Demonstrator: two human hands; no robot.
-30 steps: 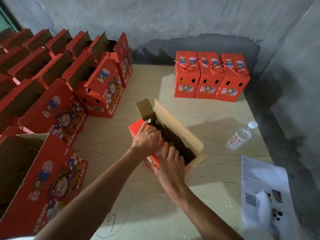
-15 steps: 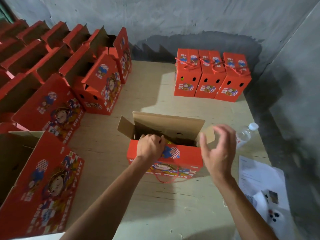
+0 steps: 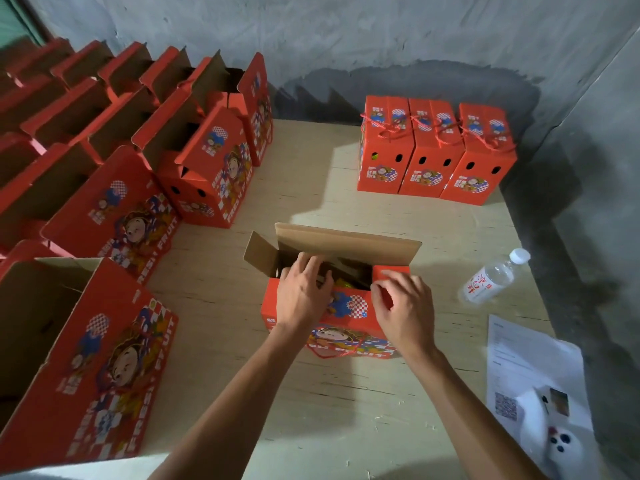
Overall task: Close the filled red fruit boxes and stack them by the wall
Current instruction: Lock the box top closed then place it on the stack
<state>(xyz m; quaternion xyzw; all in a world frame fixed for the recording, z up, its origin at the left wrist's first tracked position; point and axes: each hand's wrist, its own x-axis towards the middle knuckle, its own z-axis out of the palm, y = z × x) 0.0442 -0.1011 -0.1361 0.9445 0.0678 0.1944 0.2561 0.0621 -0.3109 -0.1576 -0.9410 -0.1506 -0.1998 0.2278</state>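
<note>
From the head camera, I had one open box (image 3: 341,308) on the desk (image 3: 311,403) directly in front of me, its long brown back flap standing upright and a short side flap sticking out at the left. Something yellow showed inside, so I judged it filled, though the contents were mostly hidden.

My left hand (image 3: 301,294) lay spread over the left front edge of that box, fingers reaching into the opening. My right hand (image 3: 403,311) was pinching the red right-hand side flap between thumb and fingertips and appeared to be folding it inward over the opening. Neither hand held anything else.

Three closed boxes (image 3: 434,150) stood side by side near the far wall (image 3: 381,36), touching each other, their red cord handles lying on top. I took those as finished, in a single row with nothing stacked on them.

Much was left. A crowd of open boxes (image 3: 114,140) filled the left side of the desk, lids up. Whether they were filled I could not tell.

A water bottle (image 3: 493,277) lay on its side to the right of my box, near but apart, and a printed sheet (image 3: 526,368) rested further right.
</note>
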